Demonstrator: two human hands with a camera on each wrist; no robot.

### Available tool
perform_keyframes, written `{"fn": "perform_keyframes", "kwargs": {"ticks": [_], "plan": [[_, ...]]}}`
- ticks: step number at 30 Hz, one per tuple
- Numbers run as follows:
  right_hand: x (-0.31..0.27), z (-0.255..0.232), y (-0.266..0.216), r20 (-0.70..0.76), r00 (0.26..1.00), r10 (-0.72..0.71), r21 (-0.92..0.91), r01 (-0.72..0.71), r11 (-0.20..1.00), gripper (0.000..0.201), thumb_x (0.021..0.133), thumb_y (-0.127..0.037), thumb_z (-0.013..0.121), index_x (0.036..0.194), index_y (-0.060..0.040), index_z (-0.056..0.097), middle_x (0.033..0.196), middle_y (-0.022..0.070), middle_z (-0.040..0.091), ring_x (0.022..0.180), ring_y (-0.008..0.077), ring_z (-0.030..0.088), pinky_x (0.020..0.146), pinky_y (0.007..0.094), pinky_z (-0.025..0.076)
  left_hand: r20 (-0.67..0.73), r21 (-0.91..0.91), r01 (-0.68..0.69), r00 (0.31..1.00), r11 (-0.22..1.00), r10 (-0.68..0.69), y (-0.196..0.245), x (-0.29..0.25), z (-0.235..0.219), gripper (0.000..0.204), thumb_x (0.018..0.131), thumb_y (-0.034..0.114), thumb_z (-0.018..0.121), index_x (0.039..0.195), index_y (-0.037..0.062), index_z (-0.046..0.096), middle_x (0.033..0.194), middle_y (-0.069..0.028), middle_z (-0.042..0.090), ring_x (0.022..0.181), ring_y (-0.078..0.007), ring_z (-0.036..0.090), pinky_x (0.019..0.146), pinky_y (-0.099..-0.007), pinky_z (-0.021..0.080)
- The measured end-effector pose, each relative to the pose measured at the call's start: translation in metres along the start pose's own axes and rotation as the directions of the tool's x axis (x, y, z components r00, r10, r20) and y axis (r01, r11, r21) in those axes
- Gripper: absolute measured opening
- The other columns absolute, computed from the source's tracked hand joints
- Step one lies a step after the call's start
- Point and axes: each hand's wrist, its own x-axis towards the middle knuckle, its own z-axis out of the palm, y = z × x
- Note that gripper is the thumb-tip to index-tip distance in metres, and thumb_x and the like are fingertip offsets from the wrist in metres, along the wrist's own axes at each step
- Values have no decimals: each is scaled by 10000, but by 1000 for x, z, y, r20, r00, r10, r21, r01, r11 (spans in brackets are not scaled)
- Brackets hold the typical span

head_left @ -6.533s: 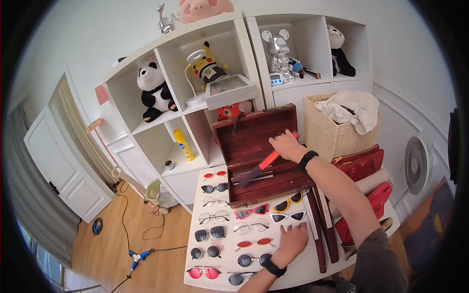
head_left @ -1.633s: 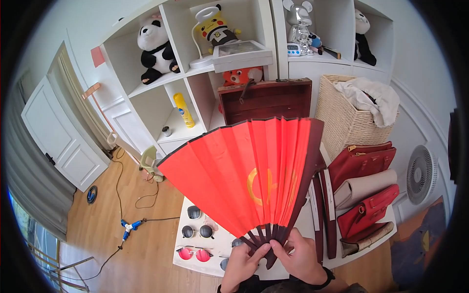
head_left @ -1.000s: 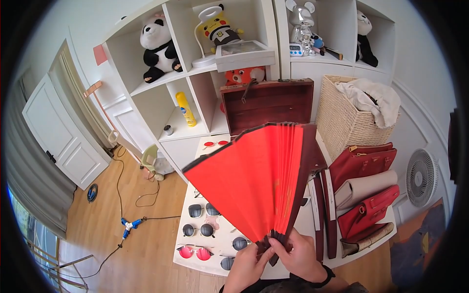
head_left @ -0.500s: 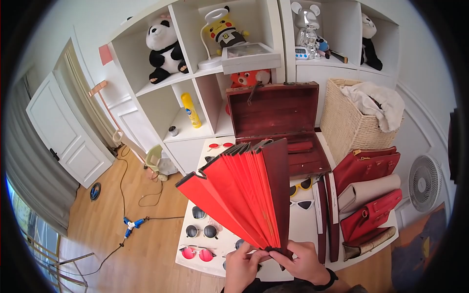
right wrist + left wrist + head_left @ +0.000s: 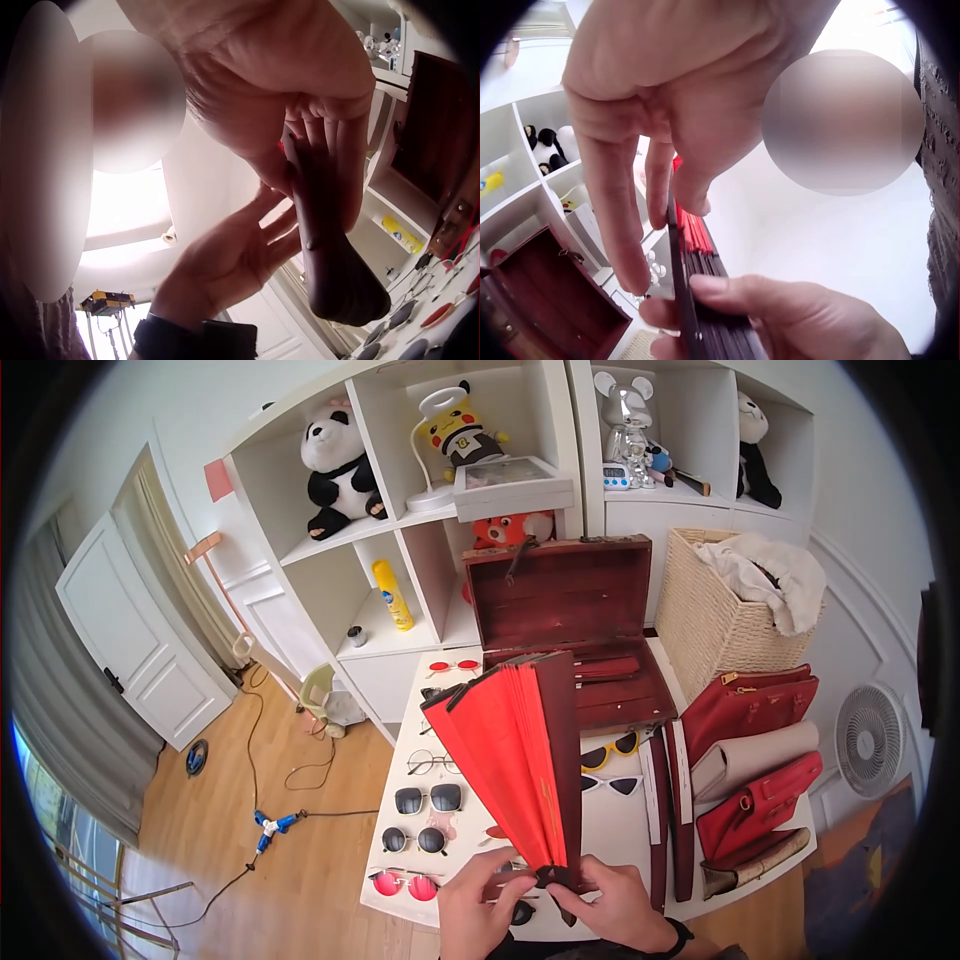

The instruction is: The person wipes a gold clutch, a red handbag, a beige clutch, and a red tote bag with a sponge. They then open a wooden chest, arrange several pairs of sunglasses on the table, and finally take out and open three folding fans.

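Note:
A red folding fan (image 5: pixel 515 760) with dark ribs is partly folded, its pleats bunched towards a dark guard on the right. My right hand (image 5: pixel 620 905) grips the ribs near the base, thumb against them. At the left side of the base, my left hand (image 5: pixel 475 905) pinches the ribs between thumb and fingers. In the left wrist view the dark ribs (image 5: pixel 724 334) are stacked closely under the right thumb. The rounded rib ends (image 5: pixel 349 296) stick out below my right hand in the right wrist view. Behind the fan stands an open dark red case (image 5: pixel 560 600) with slim folded pieces inside.
Several pairs of glasses, including pink-lensed sunglasses (image 5: pixel 405 883) and white-framed sunglasses (image 5: pixel 612 785), lie on the white table (image 5: pixel 620 830). Two long dark red strips (image 5: pixel 681 820) lie at its right, beside a red handbag (image 5: pixel 750 705). A wicker basket (image 5: pixel 720 615) stands behind.
Earlier my right hand held the fan folded over the case. It was then spread wide in both hands, and over the last second its pleats have been drawn together into a narrower wedge.

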Motion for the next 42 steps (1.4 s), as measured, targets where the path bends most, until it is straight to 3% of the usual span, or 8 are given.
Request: {"fn": "perform_keyframes", "kwargs": {"ticks": [12, 21, 27, 29, 32, 38, 40, 42], "plan": [[-4, -4, -8, 108, 988, -110, -244, 133, 961, 257, 860, -114, 745, 1021, 29, 605, 851, 142, 706, 762, 247, 716, 671, 314, 571, -272, -75, -25, 962, 997, 4, -17, -7, 7, 244, 953, 28, 626, 1160, -87, 572, 735, -120, 686, 623, -145, 665, 521, -288, 571], [-7, 7, 0, 83, 991, -107, 117, 97, 988, 275, 950, -58, 632, 1212, 19, 611, 1089, 158, 695, 912, 236, 687, 742, 322, 531, -219, 235, -100, 964, 967, 152, -2, -6, -1, 130, 918, 49, 674, 980, -34, 596, 649, -110, 653, 562, -182, 641, 495, -303, 475], [-10, 17, 7, 81, 997, 11, 281, -33, 959, 258, 879, -42, 712, 1090, 35, 585, 934, 135, 685, 818, 206, 698, 698, 377, 553, -140, 332, -249, 941, 910, 309, -7, -5, -5, 161, 872, 113, 723, 889, 32, 585, 653, -102, 640, 541, -235, 613, 495, -357, 392], [-8, 26, 4, 13, 992, 124, 629, -105, 770, 260, 904, -97, 693, 1107, 22, 584, 841, 166, 679, 724, 278, 693, 652, 382, 539, -74, 386, -294, 935, 874, 347, -4, -6, -7, 172, 867, 117, 731, 884, 36, 580, 652, -87, 638, 516, -227, 596, 480, -354, 374], [-8, 0, 4, 288, 954, 83, 349, -185, 919, 396, 980, -80, 588, 1354, 3, 488, 1189, 159, 655, 1002, 222, 662, 805, 335, 517, -129, 332, -241, 946, 912, 297, -7, -10, -3, 188, 847, 120, 752, 878, 32, 589, 637, -86, 626, 479, -229, 564, 484, -345, 380], [-7, -7, -2, 356, 934, 5, 116, -50, 992, 461, 999, -94, 536, 1424, 4, 386, 1220, 220, 613, 1040, 360, 631, 856, 389, 493, -146, 245, -225, 953, 943, 266, -8, -11, -3, 146, 823, 70, 766, 832, 5, 635, 631, -88, 644, 491, -153, 594, 474, -281, 432], [-7, -11, -8, 321, 947, -32, 107, -3, 994, 458, 999, -97, 534, 1421, 7, 388, 1194, 234, 617, 1021, 393, 622, 849, 396, 494, 38, 245, -68, 997, 967, 60, -13, -15, -11, 235, 873, -119, 605, 1107, -90, 597, 1028, -191, 699, 887, -269, 720, 752, -361, 615], [-7, -13, -8, 283, 957, -70, 98, 44, 994, 456, 999, -101, 531, 1418, 10, 391, 1169, 248, 621, 1001, 425, 613, 841, 403, 495, -18, 164, -160, 986, 973, 165, -17, -9, -7, 131, 848, -43, 679, 968, -55, 628, 834, -134, 681, 694, -194, 662, 613, -312, 535]]}}
